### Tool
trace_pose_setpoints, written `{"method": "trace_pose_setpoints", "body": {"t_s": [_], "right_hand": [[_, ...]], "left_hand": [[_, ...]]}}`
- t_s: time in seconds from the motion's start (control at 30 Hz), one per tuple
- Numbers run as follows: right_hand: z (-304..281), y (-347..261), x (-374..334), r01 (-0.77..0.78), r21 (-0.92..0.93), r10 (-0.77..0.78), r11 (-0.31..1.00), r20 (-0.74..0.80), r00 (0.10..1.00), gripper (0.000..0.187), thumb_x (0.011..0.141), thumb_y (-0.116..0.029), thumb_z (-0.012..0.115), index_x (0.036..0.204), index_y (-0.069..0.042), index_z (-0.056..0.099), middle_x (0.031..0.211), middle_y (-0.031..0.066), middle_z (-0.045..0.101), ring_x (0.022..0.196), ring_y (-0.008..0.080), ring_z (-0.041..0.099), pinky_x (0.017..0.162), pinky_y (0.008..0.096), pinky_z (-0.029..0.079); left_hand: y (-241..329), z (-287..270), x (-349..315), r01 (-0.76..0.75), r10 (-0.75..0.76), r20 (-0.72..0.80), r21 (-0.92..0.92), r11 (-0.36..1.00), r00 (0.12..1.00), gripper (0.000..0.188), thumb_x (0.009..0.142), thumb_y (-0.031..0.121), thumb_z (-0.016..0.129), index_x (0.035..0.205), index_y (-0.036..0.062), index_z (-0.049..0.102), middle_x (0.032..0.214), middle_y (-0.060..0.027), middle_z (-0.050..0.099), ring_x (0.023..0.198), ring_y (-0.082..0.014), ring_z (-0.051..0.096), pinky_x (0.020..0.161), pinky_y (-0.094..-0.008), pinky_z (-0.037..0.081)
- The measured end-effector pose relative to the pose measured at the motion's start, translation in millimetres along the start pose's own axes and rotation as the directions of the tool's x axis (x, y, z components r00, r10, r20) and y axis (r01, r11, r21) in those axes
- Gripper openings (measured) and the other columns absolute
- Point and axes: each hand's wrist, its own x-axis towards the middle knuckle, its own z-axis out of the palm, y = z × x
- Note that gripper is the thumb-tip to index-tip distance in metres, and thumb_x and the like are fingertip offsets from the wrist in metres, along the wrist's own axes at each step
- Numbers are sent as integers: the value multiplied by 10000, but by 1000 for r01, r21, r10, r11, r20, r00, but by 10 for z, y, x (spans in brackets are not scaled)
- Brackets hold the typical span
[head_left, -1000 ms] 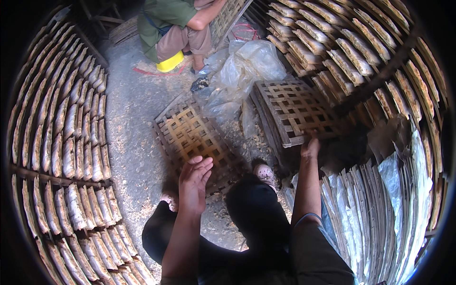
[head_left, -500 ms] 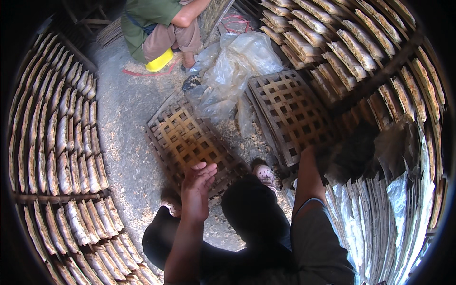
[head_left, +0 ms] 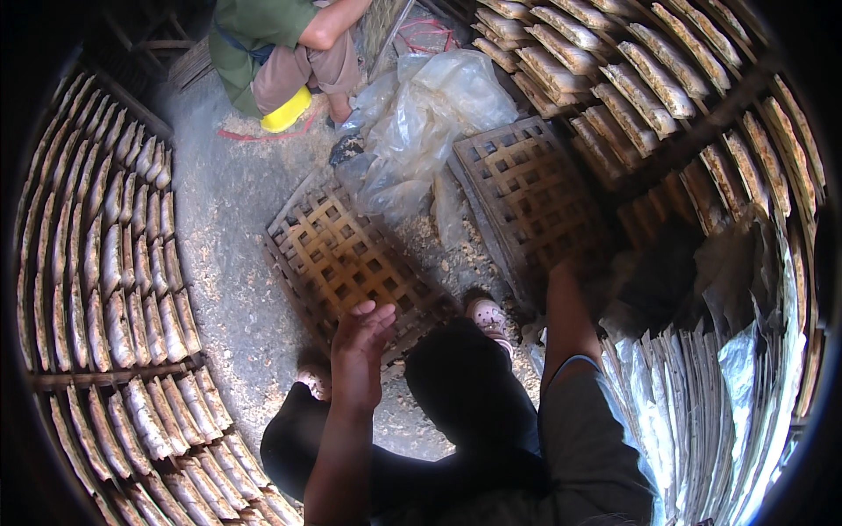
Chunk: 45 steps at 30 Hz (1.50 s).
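Observation:
My left hand is raised over the near end of a woven bamboo lattice panel. Its fingers are stretched out and slightly bent, with nothing in them. My right forearm reaches forward to the near part of a second stack of lattice panels, which leans on the right. Deep shadow hides the fingers of my right hand, so what they touch is not visible. Right of that arm stands a dense row of thin upright sheets, partly wrapped in clear plastic.
Curved racks of pale, rough-edged slabs rise on the left and right. Crumpled clear plastic sheeting lies beyond the panels. Another person sits at the far left, near a yellow object. Crumbs litter the grey floor.
The view has shifted slightly, and the far things sit a little higher and more to the left. Both my arms stay in nearly the same pose.

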Motion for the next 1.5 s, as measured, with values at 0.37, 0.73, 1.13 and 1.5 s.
{"method": "trace_pose_setpoints", "body": {"t_s": [0.37, 0.73, 1.13, 1.5], "right_hand": [[-102, -1740, -3764, 409, 571, -650, 712, 756, 77, 339, 1011, -299, 558, 1152, 6, 604, 912, 147, 698, 911, 259, 668, 904, 395, 499], [-1150, -1979, -5408, 122, 980, -956, 160, 185, -228, 441, 944, -288, 676, 1377, -303, 592, 1134, 147, 709, 675, 140, 613, 556, 259, 448], [-2398, -2568, -4707, 484, 820, -747, 307, 523, -411, 335, 954, -217, 641, 1286, -263, 655, 1011, 75, 679, 704, 106, 583, 616, 245, 444], [-4440, -3273, -5159, 806, 583, -276, 99, 795, -541, 270, 964, -151, 608, 1202, -226, 712, 897, 10, 651, 731, 74, 555, 672, 232, 440]], "left_hand": [[150, -71, -352, -174, 164, -106, -95, 980, 981, 279, 967, 70, 576, 1243, 101, 548, 1097, -44, 666, 1090, -169, 627, 977, -310, 426], [257, -216, -585, -218, 224, 24, -145, 965, 974, 269, 1005, 247, 524, 1241, 122, 547, 1165, -52, 631, 1176, -208, 574, 1049, -369, 410], [37, 16, -419, -122, 154, 147, -206, 971, 977, 417, 893, 123, 603, 1303, 112, 529, 1256, -108, 603, 1244, -246, 533, 1085, -395, 354], [-628, 128, 534, 45, -42, 171, -16, 999, 984, 545, 855, 175, 610, 1384, 192, 479, 1395, -63, 547, 1322, -234, 478, 1114, -463, 281]]}}
